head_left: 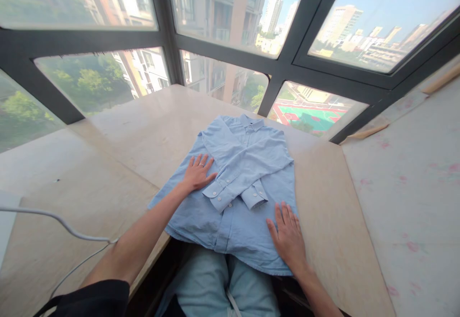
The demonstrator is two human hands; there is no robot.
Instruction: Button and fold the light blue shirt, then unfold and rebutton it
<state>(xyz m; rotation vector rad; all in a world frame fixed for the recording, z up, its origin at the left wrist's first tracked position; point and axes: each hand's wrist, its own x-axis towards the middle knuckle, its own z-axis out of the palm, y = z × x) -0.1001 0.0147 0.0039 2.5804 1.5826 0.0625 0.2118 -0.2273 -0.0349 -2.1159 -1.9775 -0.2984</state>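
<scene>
A light blue button-up shirt (247,163) lies flat on a pale stone ledge (143,130), collar toward the window, both sleeves folded across the body with the cuffs overlapping near the middle. My left hand (197,173) rests flat on the shirt's left side, fingers stretched out, a ring on one finger. My right hand (287,235) lies flat on the lower right part of the shirt near the hem, fingers spread. Neither hand holds anything. The shirt's hem hangs slightly over the ledge's near edge.
Dark-framed windows (283,67) close off the ledge at the back. A white cable (64,223) crosses the lower left. A pale wall with pink marks (413,187) rises on the right. My legs in light trousers (223,288) show below the ledge.
</scene>
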